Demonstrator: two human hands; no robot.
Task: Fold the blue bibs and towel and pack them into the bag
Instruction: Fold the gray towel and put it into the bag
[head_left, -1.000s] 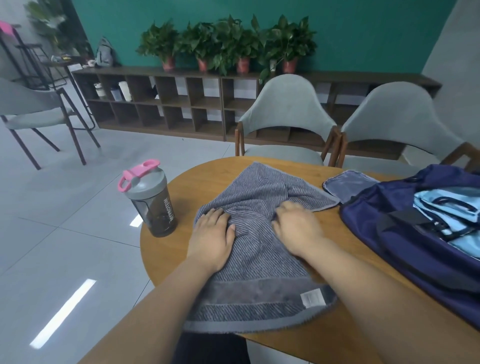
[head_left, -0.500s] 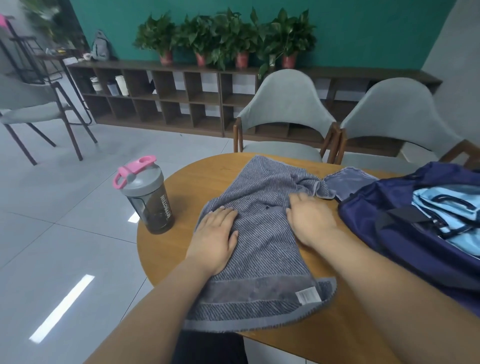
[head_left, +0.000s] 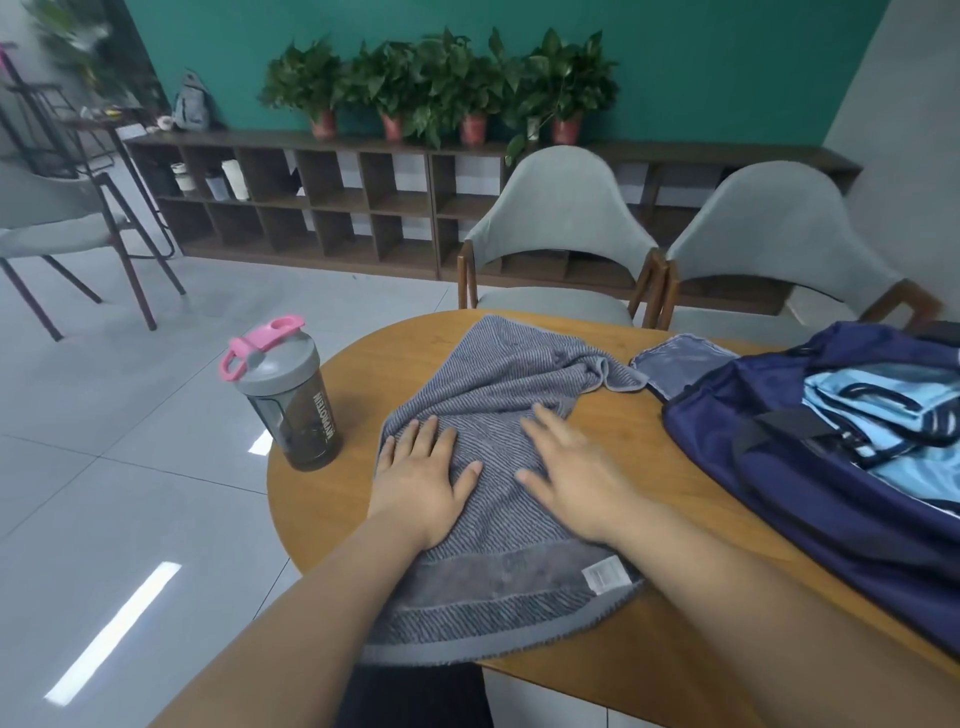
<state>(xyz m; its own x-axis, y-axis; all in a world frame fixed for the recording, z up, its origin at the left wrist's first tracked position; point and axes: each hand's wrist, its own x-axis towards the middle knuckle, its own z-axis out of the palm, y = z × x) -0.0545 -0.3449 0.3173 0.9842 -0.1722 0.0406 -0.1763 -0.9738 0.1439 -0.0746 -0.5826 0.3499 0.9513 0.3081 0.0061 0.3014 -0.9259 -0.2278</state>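
Little shift at left hand (head_left: 422, 480), flat and spread on grey striped towel (head_left: 511, 364); right hand (head_left: 569, 478) has slid back from far corner, flat too. Towel half-folded on table (head_left: 322, 499), still to finish. Light-blue bibs (head_left: 878, 397) seemingly packed in navy bag (head_left: 779, 525).

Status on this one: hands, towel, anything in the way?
Left hand and right hand flat on towel, gripping nothing. Towel on table, far corner rumpled, not packed. Bibs in open bag. Shaker bottle left of towel, apart.

Round wooden table (head_left: 675, 644) carrying a grey towel (head_left: 498, 384) at centre, shaker bottle (head_left: 291, 395) left, navy bag (head_left: 810, 467) right.
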